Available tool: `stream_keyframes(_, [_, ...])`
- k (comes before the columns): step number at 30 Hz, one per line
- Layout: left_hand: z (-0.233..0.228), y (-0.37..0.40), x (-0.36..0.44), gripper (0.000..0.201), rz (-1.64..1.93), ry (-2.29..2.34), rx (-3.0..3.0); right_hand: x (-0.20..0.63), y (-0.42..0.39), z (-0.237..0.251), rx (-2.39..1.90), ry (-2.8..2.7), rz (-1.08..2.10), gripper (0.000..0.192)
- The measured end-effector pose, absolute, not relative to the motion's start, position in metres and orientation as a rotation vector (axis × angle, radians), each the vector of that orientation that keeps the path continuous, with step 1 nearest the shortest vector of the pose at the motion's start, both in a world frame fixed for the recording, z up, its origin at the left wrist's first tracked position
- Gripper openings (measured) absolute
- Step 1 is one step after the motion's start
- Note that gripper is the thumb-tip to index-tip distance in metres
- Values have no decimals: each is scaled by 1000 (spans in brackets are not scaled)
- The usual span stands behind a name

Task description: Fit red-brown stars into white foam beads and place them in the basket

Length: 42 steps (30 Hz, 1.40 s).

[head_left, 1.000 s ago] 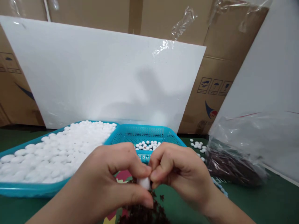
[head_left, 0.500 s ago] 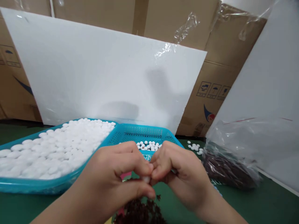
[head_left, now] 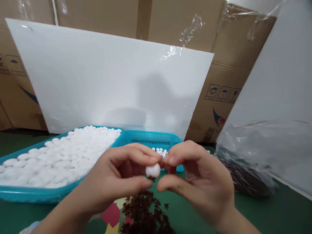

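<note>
Between the thumb and fingers of my left hand (head_left: 114,175) is a small white ball (head_left: 153,170). A dark reddish-brown, jagged bit (head_left: 152,178) sits against the ball's underside, by my left thumb. My right hand (head_left: 204,185) is just right of the ball, thumb and fingers parted; its fingertips come close to those of my left hand, and whether they touch I cannot tell. Below both hands, a heap of small dark brown star-like pieces (head_left: 146,214) lies on the green table (head_left: 185,217).
A blue tray (head_left: 29,195) full of white balls stands at the left. Behind my hands is a blue perforated basket (head_left: 148,135) with some white balls. A clear plastic bag (head_left: 246,175) with dark contents lies at the right. A white board (head_left: 109,74) leans against cardboard boxes (head_left: 175,19).
My right thumb and fingers have spread and drawn back from the ball, which now shows more fully in my left hand. The brown bit has come into sight beneath it.
</note>
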State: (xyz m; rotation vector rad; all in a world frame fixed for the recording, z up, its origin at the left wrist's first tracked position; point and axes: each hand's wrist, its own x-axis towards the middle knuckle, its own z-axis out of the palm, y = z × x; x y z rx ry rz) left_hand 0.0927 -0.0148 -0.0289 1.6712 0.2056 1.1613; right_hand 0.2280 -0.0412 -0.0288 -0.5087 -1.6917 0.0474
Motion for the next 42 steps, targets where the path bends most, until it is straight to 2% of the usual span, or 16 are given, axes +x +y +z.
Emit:
stream_keyframes(7, [-27,-11,91,22,1166,122,1547,228,-40,-31,-503,-1767,11,13])
stream_keyframes(11, [-28,-11,93,12,1091,106,1388,226,-40,-31,-497,-1786,-152,15])
stream_keyframes(15, [-29,-11,94,9,1072,127,1297,222,-39,-32,-521,-1788,-237,14])
stream_keyframes(25, [-31,-13,101,9,1109,189,1214,223,-39,-31,-534,-1835,-106,19])
stream_keyframes(30, [-33,-13,103,10,1167,293,1153,226,-38,-29,-556,-1832,-92,14])
stream_keyframes(42, [-34,-9,106,7,1174,417,1120,226,-24,-38,-612,-1826,-396,8])
